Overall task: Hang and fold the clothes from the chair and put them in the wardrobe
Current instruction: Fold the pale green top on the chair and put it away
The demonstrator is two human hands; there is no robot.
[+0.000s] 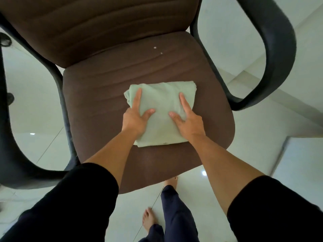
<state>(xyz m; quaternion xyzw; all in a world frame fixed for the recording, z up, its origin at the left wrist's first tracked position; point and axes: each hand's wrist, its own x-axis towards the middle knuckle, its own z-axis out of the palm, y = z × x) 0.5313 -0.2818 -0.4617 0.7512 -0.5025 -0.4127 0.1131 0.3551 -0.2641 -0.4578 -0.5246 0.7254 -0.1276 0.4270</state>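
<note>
At frame centre, a folded pale green garment (162, 114) lies on the brown chair (108, 102) seat. Left hand (135, 117) and right hand (187, 119) press flat on it, fingers straight, gripping nothing.

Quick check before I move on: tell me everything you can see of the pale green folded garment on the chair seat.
The pale green garment is folded into a compact, roughly rectangular bundle of soft, thin-looking cloth, with layered edges bunched at its far left corner. It lies flat on the brown chair seat, near the middle. The left hand and the right hand both press on it with straight, spread fingers, one along each side. What kind of garment it is cannot be told.
</note>
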